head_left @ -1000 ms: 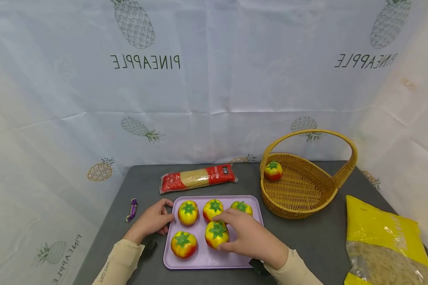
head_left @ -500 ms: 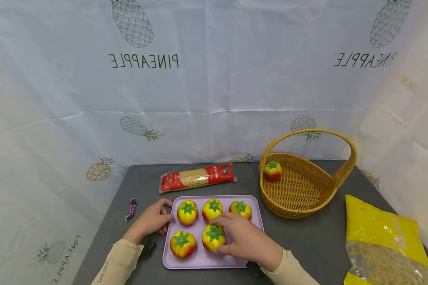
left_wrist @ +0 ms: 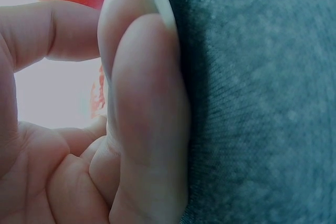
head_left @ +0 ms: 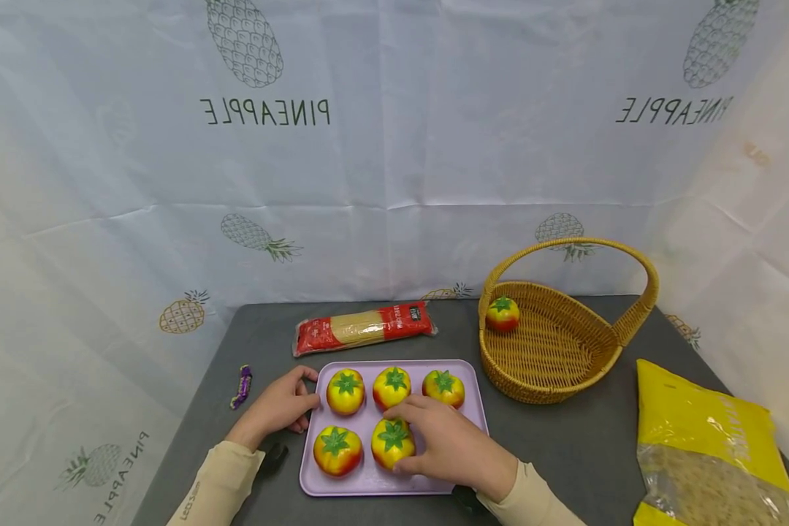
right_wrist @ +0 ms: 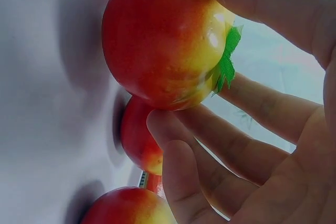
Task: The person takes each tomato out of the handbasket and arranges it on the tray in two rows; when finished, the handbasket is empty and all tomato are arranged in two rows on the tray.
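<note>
In the head view, my right hand (head_left: pixel 437 442) has thumb and fingers around a yellow-red toy tomato (head_left: pixel 392 446) in the front row of a lilac tray (head_left: pixel 375 486). The right wrist view shows the thumb on one side of that toy tomato (right_wrist: pixel 163 40) and fingertips on the other; its green leafy top faces the palm. My left hand (head_left: pixel 279 405) holds the tray's left rim, thumb at the edge. Its curled fingers (left_wrist: pixel 149 77) lie along the dark tabletop in the left wrist view. Several other toy tomatoes (head_left: pixel 338 451) sit on the tray, spaced in two rows.
A wicker basket (head_left: pixel 552 358) with a tall handle stands at the back right, one toy tomato (head_left: pixel 502 314) inside. Behind the tray lies a red noodle packet (head_left: pixel 364 329). A purple wrapped candy (head_left: pixel 241 387) is at left, a yellow bag (head_left: pixel 710 438) at right.
My right hand and its toy tomato have shifted slightly left and toward me, away from the back row. The left hand stays at the tray's rim.
</note>
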`<state>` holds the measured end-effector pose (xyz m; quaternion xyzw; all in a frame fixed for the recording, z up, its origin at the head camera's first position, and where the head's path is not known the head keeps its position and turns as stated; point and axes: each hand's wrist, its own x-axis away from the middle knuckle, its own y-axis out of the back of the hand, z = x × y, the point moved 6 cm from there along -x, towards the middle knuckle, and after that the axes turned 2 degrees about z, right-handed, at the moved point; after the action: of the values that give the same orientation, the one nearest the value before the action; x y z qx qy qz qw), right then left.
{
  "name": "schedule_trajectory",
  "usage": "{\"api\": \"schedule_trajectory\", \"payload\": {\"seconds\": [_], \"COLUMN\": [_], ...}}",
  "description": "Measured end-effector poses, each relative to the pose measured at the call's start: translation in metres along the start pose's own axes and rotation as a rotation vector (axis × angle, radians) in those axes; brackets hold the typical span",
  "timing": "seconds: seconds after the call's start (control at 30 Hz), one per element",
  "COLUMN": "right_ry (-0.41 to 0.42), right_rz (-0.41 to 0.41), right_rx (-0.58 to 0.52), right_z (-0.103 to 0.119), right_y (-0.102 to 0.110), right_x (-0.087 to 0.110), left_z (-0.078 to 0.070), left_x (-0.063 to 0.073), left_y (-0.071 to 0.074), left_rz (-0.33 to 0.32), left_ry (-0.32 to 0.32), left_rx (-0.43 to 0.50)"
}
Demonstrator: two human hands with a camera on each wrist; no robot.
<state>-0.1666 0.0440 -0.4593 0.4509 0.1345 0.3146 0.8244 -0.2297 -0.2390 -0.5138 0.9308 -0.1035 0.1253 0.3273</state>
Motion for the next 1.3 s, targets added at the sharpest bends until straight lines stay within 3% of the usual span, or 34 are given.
{"api": "schedule_trajectory", "payload": {"seconds": [0.63,1.3], "right_ry": [-0.036,-0.003], "right_rz": [0.039,0.016], "right_rx": [-0.019,-0.038], "right_z": [-0.004,-0.0039], "right_y": [-0.0055,0.0035], "right_x": [-0.0002,0.0032], "left_z": [0.0004,0.0], "left_x": [0.0004,-0.0002], "left_y": [-0.0011,-0.0004], "left_rz": [0.007,0.006], "left_ry": [-0.002,0.002], "left_rx": [0.004,-0.003]}}
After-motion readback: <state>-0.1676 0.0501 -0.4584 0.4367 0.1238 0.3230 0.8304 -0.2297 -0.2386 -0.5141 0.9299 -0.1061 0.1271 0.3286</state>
